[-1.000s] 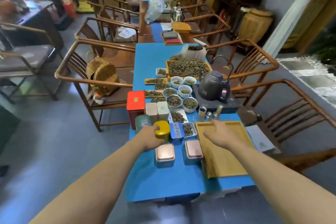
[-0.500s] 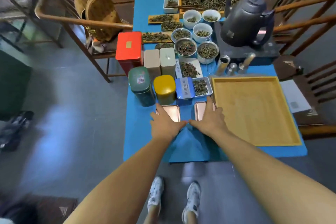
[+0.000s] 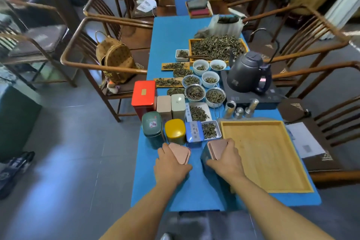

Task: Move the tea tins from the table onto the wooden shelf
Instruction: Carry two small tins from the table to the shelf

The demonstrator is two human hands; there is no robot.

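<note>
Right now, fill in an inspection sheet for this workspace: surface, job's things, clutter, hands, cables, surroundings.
Surface: table under a blue cloth.
Job's things: two pink-lidded tins, left tin and right tin; green tin, yellow tin, blue tin, red tin stand behind them.
Clutter: bowls of tea leaves, kettle, wooden tray.
Hands: left hand has a grip on the left tin, right hand on the right tin.
Cables: nothing seen.
Surroundings: wooden chairs, backpack on one; the shelf is not in view.

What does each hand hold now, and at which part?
Each holds one pink-lidded tin by its sides below the lid: the left hand the left tin, the right hand the right tin, both tilted.
</note>
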